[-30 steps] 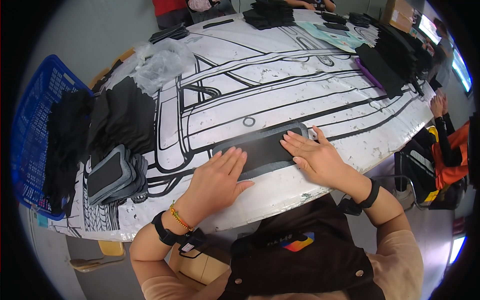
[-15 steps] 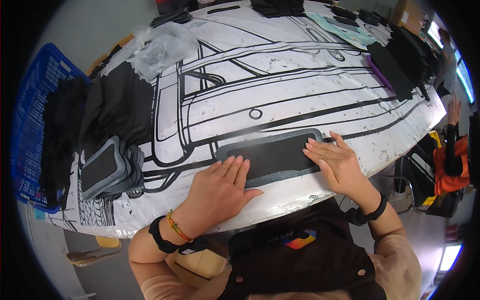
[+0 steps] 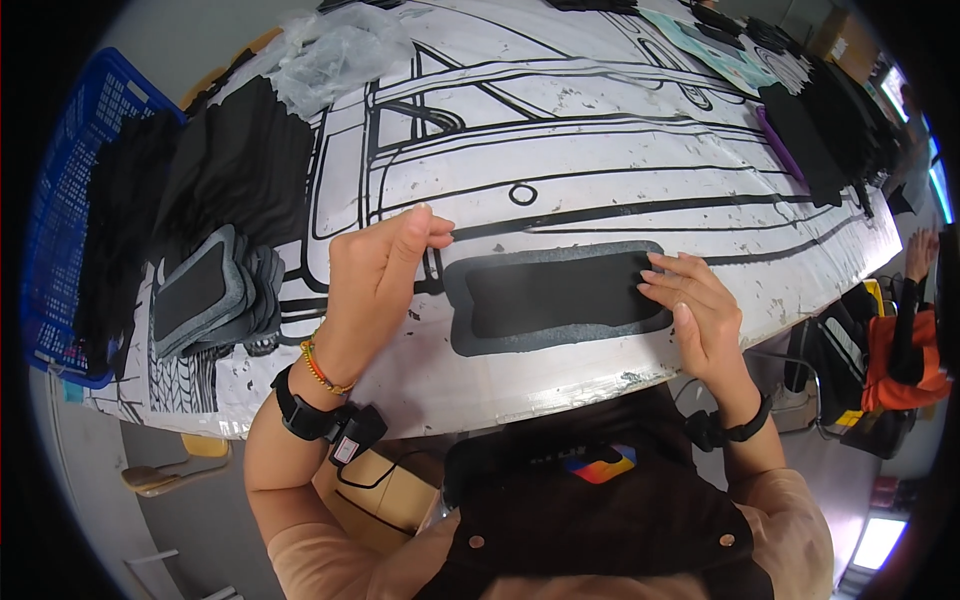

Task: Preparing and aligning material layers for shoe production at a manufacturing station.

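Lying flat on the patterned tabletop (image 3: 560, 375), the grey-bordered black panel (image 3: 560, 290) could skew from one-ended contact — your right hand (image 3: 705, 312), loosely extended, touches its right end; your left hand (image 3: 382, 262) is bunched, contents unclear.

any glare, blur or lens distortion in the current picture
Head view: the fisheye bows the near edge of the table and blackens the corners; head view: the lit panel at lower right burns out to white; head view: the black heap at far left is too dark to separate its pieces; head view: the grey-edged pad reads clearly.
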Available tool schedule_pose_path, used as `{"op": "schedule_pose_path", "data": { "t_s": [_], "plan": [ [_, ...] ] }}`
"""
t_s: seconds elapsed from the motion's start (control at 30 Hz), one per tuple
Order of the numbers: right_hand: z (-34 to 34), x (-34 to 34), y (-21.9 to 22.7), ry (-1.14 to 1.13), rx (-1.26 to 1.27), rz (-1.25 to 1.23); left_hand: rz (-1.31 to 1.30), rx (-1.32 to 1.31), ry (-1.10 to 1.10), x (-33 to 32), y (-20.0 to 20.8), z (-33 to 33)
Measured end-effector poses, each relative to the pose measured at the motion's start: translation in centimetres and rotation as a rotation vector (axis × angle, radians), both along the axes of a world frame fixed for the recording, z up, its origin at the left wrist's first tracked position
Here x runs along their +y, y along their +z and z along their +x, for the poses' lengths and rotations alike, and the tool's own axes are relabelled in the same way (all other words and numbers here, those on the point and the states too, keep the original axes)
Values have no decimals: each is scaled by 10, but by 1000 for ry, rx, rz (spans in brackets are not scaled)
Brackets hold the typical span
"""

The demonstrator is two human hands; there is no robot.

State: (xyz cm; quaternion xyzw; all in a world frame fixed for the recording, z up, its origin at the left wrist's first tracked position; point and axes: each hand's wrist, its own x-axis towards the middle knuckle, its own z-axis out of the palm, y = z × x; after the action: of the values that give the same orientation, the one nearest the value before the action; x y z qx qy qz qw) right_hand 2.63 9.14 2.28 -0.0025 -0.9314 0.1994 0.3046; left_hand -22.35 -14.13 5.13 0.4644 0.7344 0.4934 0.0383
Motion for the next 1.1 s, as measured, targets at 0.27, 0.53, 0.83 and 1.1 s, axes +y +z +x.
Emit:
{"op": "schedule_pose_path", "data": {
  "t_s": [0.27,0.53,0.83,1.1],
  "plan": [
    [6,13,-10,-190,176,-488,-144,72,-139,0,5,13],
    [-4,23,-4,-43,68,-250,-83,321,-439,14,-2,11],
    [-4,7,-10,166,-115,2,-74,433,-413,5,-6,22],
    [5,6,-16,61,16,171,-149,605,-549,15,1,33]
  ]
}}
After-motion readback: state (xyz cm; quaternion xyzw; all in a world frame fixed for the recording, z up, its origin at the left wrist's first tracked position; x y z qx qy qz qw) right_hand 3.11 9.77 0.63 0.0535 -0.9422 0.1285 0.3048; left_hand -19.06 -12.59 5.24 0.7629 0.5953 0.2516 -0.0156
